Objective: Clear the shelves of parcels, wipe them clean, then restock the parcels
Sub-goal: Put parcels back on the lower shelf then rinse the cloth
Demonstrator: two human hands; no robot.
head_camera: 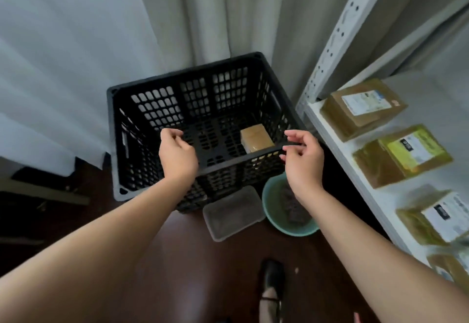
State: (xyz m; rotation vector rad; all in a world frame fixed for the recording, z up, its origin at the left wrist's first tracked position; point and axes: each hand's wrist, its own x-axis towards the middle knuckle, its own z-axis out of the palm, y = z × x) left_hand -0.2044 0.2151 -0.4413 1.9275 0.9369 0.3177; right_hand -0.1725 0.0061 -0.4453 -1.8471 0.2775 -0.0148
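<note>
One brown parcel (256, 138) lies at the bottom of the black crate (152, 109), against its right wall, so clearing looks only just begun. Four more parcels sit in a row on the white shelf (337, 145) to the right: the far parcel (363, 109), the second parcel (403, 155), the third parcel (436, 218) and the near parcel (451, 269) at the picture's edge, all label-up.

Both hands hover over the crate's near rim, holding nothing. The left hand (177, 155) hangs with fingers loosely curled; the right hand (303, 157) is much the same, fingers relaxed and slightly bent.

The crate stands on the dark floor (190, 259) close beside the shelf, probably to keep each transfer short. In front of it sit a clear plastic tub (233, 212) and a green basin (286, 228) holding a dark cloth (294, 208), likely ready for wiping.
</note>
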